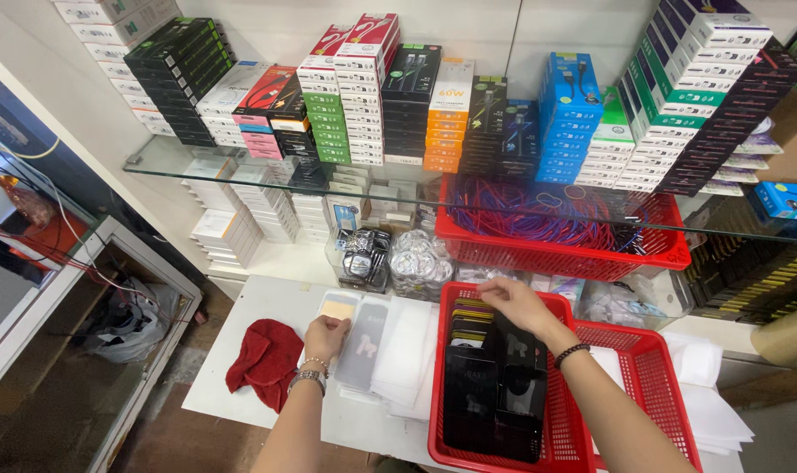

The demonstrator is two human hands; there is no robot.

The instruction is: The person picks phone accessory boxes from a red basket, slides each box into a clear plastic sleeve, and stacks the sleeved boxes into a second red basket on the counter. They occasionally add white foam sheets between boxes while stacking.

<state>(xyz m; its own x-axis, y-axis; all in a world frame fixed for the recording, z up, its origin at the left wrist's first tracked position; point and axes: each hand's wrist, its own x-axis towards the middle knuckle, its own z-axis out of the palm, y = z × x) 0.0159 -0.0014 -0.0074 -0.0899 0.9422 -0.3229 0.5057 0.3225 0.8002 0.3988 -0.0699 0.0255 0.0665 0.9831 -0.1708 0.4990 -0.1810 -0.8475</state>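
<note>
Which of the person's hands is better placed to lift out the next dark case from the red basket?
The right hand, probably: it is already over the dark cases in the red basket. The left hand rests on flat sleeves on the table.

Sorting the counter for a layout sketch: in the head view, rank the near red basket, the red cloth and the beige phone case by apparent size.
Largest to smallest:
1. Red basket
2. Red cloth
3. Beige case, partly hidden by the left hand
The basket lies nearest the camera, but its lead is plain.
</note>
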